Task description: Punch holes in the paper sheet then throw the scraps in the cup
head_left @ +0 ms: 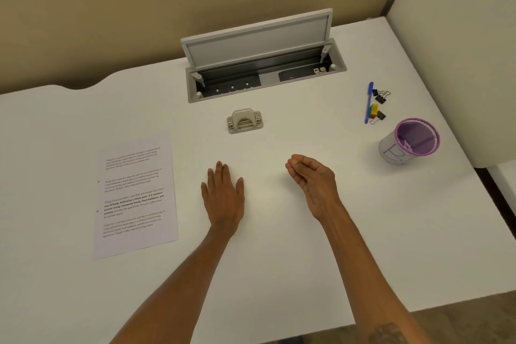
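A printed paper sheet (135, 195) lies flat on the white desk at the left; two small dark marks show at its left edge. A grey hole punch (245, 120) stands beyond my hands, near the desk's middle. At the right stands a purple mesh cup (409, 140) wrapped in white paper, with small pale bits inside. My left hand (223, 195) rests flat on the desk, palm down, just right of the sheet. My right hand (311, 179) hovers over the desk with its fingertips pinched together; whether it holds scraps I cannot tell.
An open cable hatch (262, 64) with a raised lid sits at the desk's back. A blue pen (368, 102), black binder clips (381, 96) and coloured blocks (373, 112) lie behind the cup. The desk's edge (418, 307) runs at the near right.
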